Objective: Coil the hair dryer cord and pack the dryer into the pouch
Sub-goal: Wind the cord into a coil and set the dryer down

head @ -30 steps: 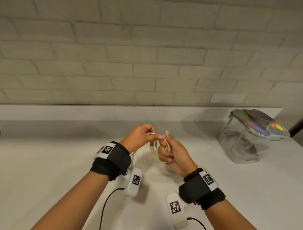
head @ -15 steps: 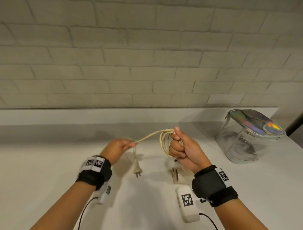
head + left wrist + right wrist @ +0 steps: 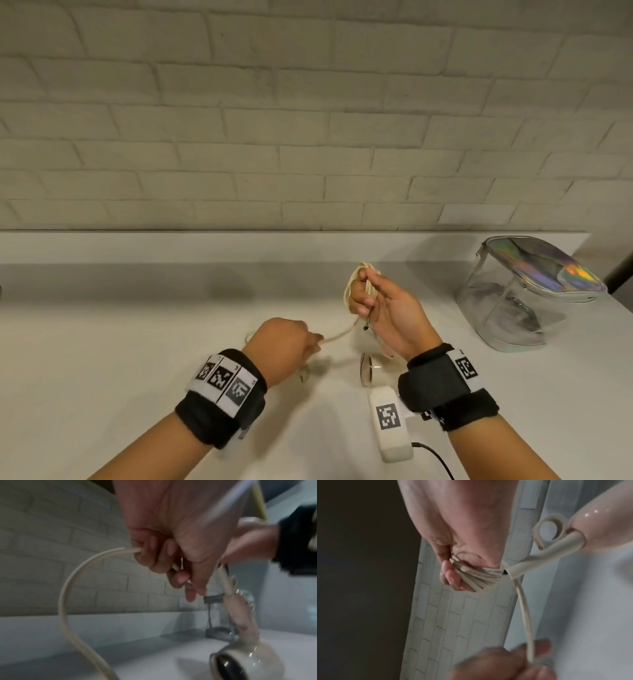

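Half a second ago the cord ran up in a shallow arc from the left hand to the right, and the plug hung in plain sight under the left fingers. Now the left hand is lower and nearer the right, its fingers curled round the cord, which sags in a short slack run between the two hands. The plug is hidden behind the left wrist. The right hand sits a little higher than before, and it grasps a bundle of coils that loops over its fingers; the right wrist view shows several turns pinched side by side between thumb and fingers.

The dryer lies on the counter just below the right wrist, its round mouth facing left, mostly covered by the forearm. Its handle rises toward the right hand, close to the coils. From the left wrist view the spare cord curves out of the left fist and drops toward the counter.

The pouch stands well to the right, near the counter's right edge, its shiny flap lifted and the mouth facing the hands. A ledge runs along the foot of the brick wall behind the hands. Bare counter stretches wide to the left of the hands, and a clear strip lies between the right hand and the pouch.
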Tool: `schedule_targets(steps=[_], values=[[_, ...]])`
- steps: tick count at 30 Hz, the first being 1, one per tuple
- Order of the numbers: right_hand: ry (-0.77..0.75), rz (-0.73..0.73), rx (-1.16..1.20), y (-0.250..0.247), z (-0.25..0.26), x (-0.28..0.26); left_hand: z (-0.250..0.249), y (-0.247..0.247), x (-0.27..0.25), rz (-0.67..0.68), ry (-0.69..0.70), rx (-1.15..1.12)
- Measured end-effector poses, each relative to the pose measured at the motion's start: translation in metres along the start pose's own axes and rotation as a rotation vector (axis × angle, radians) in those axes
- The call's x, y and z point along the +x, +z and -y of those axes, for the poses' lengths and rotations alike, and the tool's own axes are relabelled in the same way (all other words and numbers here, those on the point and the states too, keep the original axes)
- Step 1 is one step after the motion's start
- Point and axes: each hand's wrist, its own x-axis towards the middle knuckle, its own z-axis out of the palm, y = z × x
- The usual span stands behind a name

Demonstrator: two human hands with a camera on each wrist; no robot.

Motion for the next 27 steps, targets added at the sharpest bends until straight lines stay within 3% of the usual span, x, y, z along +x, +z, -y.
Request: schedule_targets(steps=[3, 7, 10, 13, 17, 21, 27], values=[[0.013, -0.023, -0.118, 0.004, -0.008, 0.001, -0.010, -0.038, -0.008, -0.229, 0.221, 0.006], [0.019, -0.006, -0.356, 0.018, -0.017, 0.001, -0.010, -0.073, -0.002, -0.340, 0.294, -0.127], [0.032, 0.058, -0.488, 0.027, -0.018, -0.004, 0.002, -0.079, 0.006, -0.390, 0.067, -0.396], [0.115, 0.073, -0.444, 0.026, -0.019, -0.010, 0.018, -0.073, 0.015, -0.370, -0.127, -0.660], [0.112, 0.075, -0.418, 0.024, -0.016, -0.014, 0.028, -0.062, 0.028, -0.292, -0.135, -0.933], [0.091, -0.020, -0.302, 0.013, -0.001, -0.016, 0.061, -0.043, 0.024, -0.360, -0.215, -1.059], [0.107, -0.039, -0.246, 0.010, 0.002, -0.014, 0.064, 0.012, -0.002, -0.216, -0.359, -1.199]])
